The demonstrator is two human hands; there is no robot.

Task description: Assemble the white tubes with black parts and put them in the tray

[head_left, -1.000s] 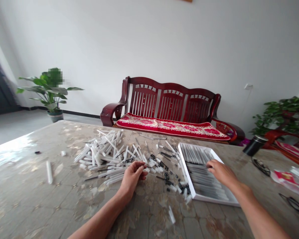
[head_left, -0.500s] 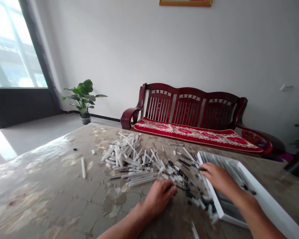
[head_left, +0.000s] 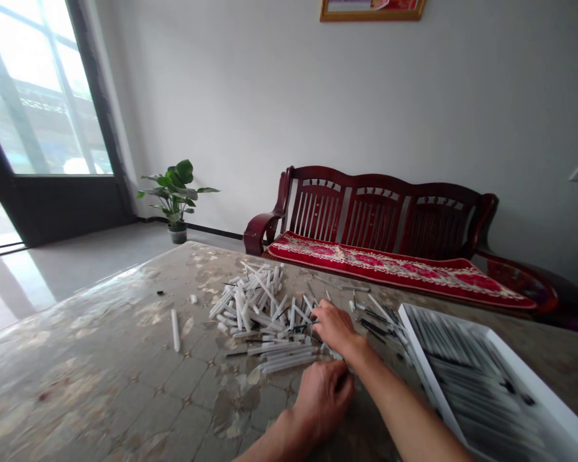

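My left hand (head_left: 324, 394) rests on the patterned tabletop with its fingers curled closed; whatever is inside them is hidden. Just beyond it, my right hand (head_left: 336, 328) reaches over the right edge of a pile of white translucent plastic tubes (head_left: 250, 298), fingers apart and bent down at the pieces. A neater row of tubes (head_left: 289, 359) lies in front of the pile, close to my left hand. Thin dark rods (head_left: 373, 328) are scattered to the right. My right forearm covers part of the scattered small pieces.
A white open tray (head_left: 428, 372) holding rows of dark-tipped tubes stands at the right. One loose tube (head_left: 175, 330) and a small black piece (head_left: 160, 293) lie to the left. Behind the table (head_left: 125, 372) are a red wooden bench (head_left: 370, 208) and a potted plant (head_left: 176, 192).
My right hand has moved left from the tray's edge to the tube pile. My left hand stays curled on the table near the row. The view has shifted slightly.
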